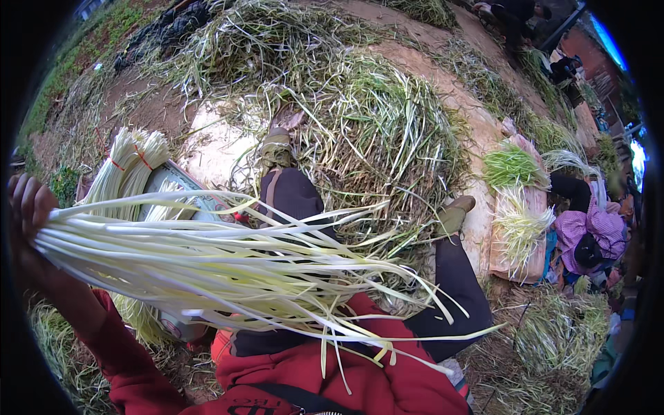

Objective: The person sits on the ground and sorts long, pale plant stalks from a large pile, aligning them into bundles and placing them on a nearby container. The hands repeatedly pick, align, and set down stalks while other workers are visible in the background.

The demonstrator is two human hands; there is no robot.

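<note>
Leafy ground [546, 339], pale stalks [221, 252], lettered sweatshirt [283, 373]

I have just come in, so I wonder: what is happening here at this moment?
The person's left hand grips a bunch of long pale stalks by one end, their loose ends fanning out rightward. The right hand is not visible. Red-tied bundles lie at the left. On the right, another person is beside more stalks.

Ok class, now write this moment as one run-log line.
left grip: closed around pale stalks, tips fanning right | right grip: out of view | beyond stalks: red-tied bundles | far right: person in purple-checked top
</note>
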